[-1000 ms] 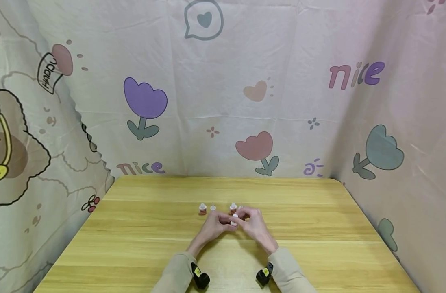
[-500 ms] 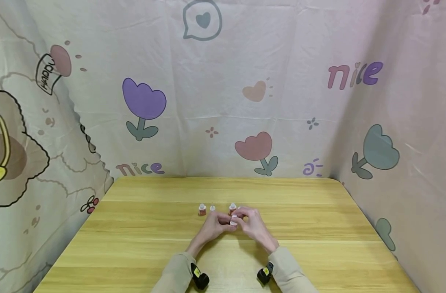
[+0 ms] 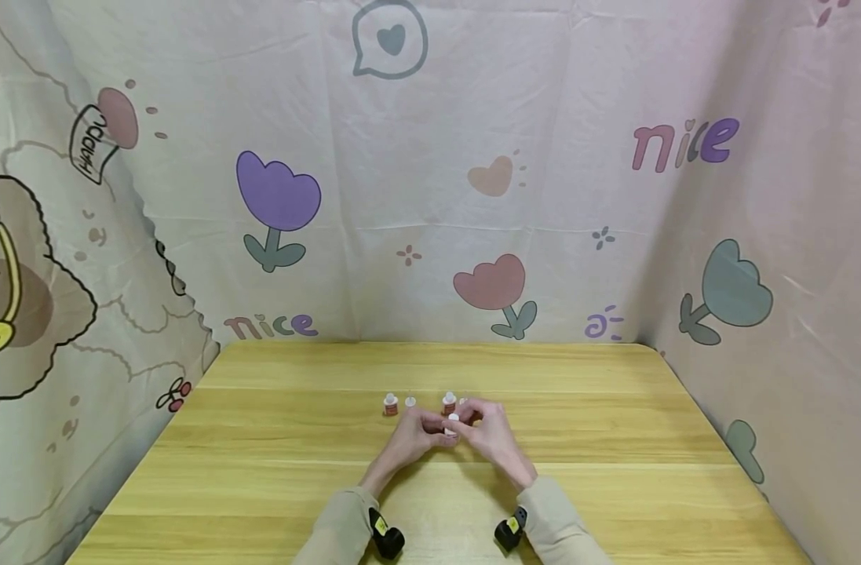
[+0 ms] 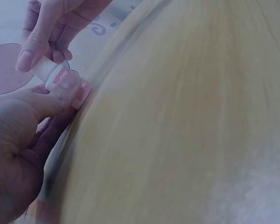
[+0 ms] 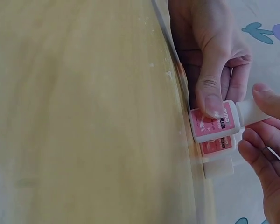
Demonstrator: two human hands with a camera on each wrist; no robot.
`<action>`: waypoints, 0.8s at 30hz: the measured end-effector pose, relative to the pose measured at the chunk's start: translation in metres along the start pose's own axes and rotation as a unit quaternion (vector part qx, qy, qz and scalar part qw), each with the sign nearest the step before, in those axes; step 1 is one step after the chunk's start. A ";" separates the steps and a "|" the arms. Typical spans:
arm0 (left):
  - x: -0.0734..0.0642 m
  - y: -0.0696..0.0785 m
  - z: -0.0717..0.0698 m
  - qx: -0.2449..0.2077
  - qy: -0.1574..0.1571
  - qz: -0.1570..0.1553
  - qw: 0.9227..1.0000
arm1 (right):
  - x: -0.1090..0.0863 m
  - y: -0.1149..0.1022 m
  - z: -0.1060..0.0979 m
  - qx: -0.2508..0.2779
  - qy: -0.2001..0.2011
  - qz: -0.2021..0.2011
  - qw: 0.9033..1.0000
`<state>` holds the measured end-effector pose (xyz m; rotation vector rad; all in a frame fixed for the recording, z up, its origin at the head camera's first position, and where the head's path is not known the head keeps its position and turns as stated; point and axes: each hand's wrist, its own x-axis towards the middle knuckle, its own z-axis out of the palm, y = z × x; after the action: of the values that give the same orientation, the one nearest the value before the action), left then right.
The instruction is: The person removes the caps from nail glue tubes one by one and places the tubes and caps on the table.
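A small white glue bottle with a pink label stands on the table between my hands. My left hand pinches its body, the thumb lying across the label. My right hand holds the white cap at the bottle's top between thumb and fingers. In the left wrist view the cap is partly covered by the right thumb. Just behind the held bottle is a second glue bottle, with a white cap piece beside it, partly hidden by the right hand.
Farther left on the wooden table stands another glue bottle, with a white cap piece with a thin tip to its right. A printed cloth hangs behind the table and along its sides.
My right fingers have shifted slightly about the cap, first covering more of it, then showing it again. My left hand keeps its hold on the bottle, almost unmoved.
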<state>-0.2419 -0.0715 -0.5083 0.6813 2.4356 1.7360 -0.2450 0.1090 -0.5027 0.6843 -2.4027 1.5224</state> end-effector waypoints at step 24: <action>-0.003 0.009 -0.002 -0.012 0.005 0.008 1.000 | 0.000 0.003 -0.002 0.013 -0.011 0.002 1.000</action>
<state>-0.2374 -0.0715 -0.5001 0.6931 2.4181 1.7768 -0.2463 0.1123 -0.5043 0.7069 -2.4047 1.5585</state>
